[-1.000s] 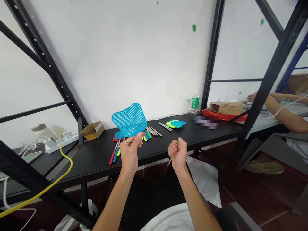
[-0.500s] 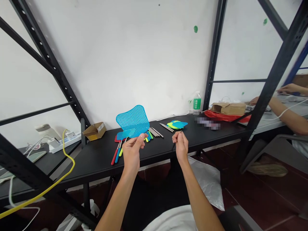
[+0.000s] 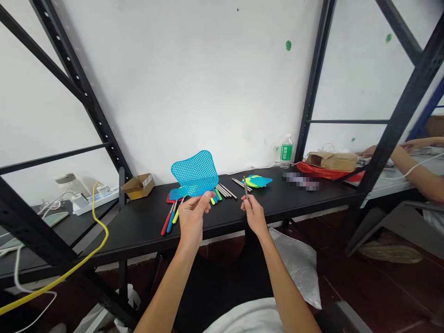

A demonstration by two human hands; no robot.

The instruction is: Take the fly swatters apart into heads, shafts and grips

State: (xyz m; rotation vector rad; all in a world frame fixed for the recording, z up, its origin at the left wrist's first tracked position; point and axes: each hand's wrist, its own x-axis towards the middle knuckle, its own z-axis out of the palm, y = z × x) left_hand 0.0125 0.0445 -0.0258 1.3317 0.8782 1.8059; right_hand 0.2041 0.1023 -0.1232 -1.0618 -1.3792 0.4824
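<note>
Your left hand (image 3: 192, 219) pinched a blue swatter head (image 3: 194, 173) at its lower edge; your right hand (image 3: 254, 213), nearly closed, seemed to grip a thin metal rod (image 3: 246, 187) upright, both above the black table (image 3: 132, 226).

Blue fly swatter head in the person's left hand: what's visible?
The blue plastic fly swatter head is a flared mesh panel with rounded corners, pierced by a tight grid of small holes. It looks flat and undamaged. The left hand pinches its lower edge, which hides any handle join. It stands tilted, held up above the black table and touching nothing else visible.
</note>
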